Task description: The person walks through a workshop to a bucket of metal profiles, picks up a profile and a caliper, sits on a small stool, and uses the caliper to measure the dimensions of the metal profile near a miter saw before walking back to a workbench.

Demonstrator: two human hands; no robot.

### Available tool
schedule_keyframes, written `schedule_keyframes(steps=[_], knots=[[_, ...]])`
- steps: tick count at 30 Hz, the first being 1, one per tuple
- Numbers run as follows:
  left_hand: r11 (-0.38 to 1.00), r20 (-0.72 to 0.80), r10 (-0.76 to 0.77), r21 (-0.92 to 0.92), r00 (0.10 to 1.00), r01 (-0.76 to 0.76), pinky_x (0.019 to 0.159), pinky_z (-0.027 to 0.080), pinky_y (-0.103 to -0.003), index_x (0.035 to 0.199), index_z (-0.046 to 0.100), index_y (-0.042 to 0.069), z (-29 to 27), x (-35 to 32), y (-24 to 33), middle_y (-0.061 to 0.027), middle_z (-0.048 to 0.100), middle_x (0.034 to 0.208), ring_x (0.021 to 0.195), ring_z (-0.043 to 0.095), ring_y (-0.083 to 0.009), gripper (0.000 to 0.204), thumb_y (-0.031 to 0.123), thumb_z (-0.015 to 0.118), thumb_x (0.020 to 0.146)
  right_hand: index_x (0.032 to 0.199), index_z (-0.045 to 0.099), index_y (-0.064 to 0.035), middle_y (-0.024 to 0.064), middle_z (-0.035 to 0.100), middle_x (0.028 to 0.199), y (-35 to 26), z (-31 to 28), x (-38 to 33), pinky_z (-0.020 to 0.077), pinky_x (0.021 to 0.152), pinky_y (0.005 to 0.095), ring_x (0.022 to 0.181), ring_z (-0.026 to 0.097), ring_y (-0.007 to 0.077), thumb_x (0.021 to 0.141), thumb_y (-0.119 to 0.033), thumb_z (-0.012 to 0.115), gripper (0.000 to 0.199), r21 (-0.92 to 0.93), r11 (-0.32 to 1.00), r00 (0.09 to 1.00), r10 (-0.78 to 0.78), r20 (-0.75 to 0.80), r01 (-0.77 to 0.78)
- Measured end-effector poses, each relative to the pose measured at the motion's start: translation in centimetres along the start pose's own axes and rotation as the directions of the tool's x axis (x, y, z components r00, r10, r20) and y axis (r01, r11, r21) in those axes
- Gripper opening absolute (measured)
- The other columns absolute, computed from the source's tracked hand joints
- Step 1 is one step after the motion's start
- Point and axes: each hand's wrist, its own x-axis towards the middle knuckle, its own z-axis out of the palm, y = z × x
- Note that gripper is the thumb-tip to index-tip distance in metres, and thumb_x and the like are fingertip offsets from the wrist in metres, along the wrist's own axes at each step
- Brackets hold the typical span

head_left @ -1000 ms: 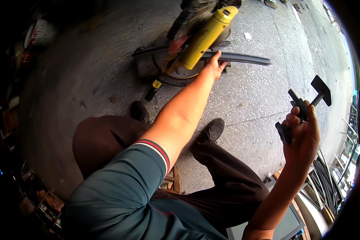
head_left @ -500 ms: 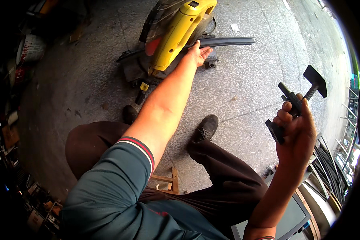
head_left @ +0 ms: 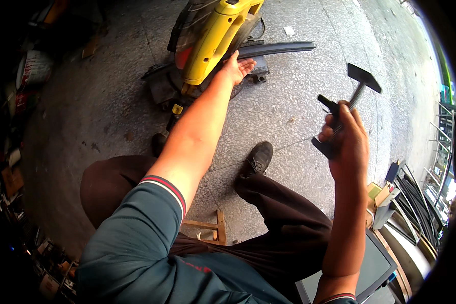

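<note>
My left hand (head_left: 234,70) reaches forward, palm turned up and fingers stretched out, beside a long dark grey strip (head_left: 278,49). Its thumb seems to touch the strip's near edge. The strip lies across the base (head_left: 162,91) of a cut-off saw with a yellow handle and body (head_left: 207,45); the saw hides the strip's left end. Raised at the right, my right hand (head_left: 352,149) is closed around a black screw clamp (head_left: 356,96). A flat plate tops its threaded rod, and the fingers cover part of its body.
A wooden stool (head_left: 219,228) shows between my legs. Near my right elbow lies a flat grey-screened panel (head_left: 375,263), with a bundle of black strips (head_left: 415,202) beyond it. A paint-stained bucket (head_left: 33,71) stands at the far left. Speckled floor (head_left: 299,101) surrounds the saw.
My right hand has moved left and slightly up with the clamp, which has turned a little. My left hand stays by the strip. The whole view has shifted slightly.
</note>
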Motion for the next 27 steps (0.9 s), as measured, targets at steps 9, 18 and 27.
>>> schedule_keyframes(steps=[9,18,27], knots=[[0.923,-0.039,-0.023,0.383,0.999,0.036,0.075,0.058,-0.038,0.122,0.054,-0.001,-2.7,-0.4,0.7,-0.0183,0.07,0.105,0.092,0.072,-0.0281,0.067,0.058,0.061,0.093,0.111,0.052,-0.0094,0.0072,0.064,0.079,12.6,-1.1,14.9,0.046,0.053,0.0248,0.059,0.056,0.0107,0.101,-0.023,0.055,0.017,-0.222,0.975,0.974,0.02,0.227,0.032],[0.867,-0.057,0.009,0.498,0.998,0.021,0.09,0.054,-0.044,0.127,0.05,-0.006,-2.6,-1.8,1.6,-0.02,0.066,0.118,0.107,0.069,-0.0316,0.08,0.064,0.061,0.09,0.109,0.052,-0.0058,0.0072,0.066,0.079,22.1,0.0,22.9,0.0478,0.051,0.0274,0.058,0.057,0.0112,0.101,-0.027,0.055,0.023,-0.428,0.902,0.984,0.016,0.179,0.064],[0.864,-0.052,-0.024,0.502,0.998,0.047,0.095,0.053,-0.044,0.131,0.049,-0.006,-2.3,-2.2,1.9,-0.0213,0.065,0.122,0.112,0.067,-0.0317,0.081,0.063,0.062,0.09,0.115,0.051,-0.0021,0.0227,0.069,0.089,23.9,-0.2,25.4,0.0514,0.079,0.0495,0.087,0.067,0.0432,0.096,-0.018,0.058,0.026,-0.77,0.549,0.945,-0.172,0.278,0.326]])
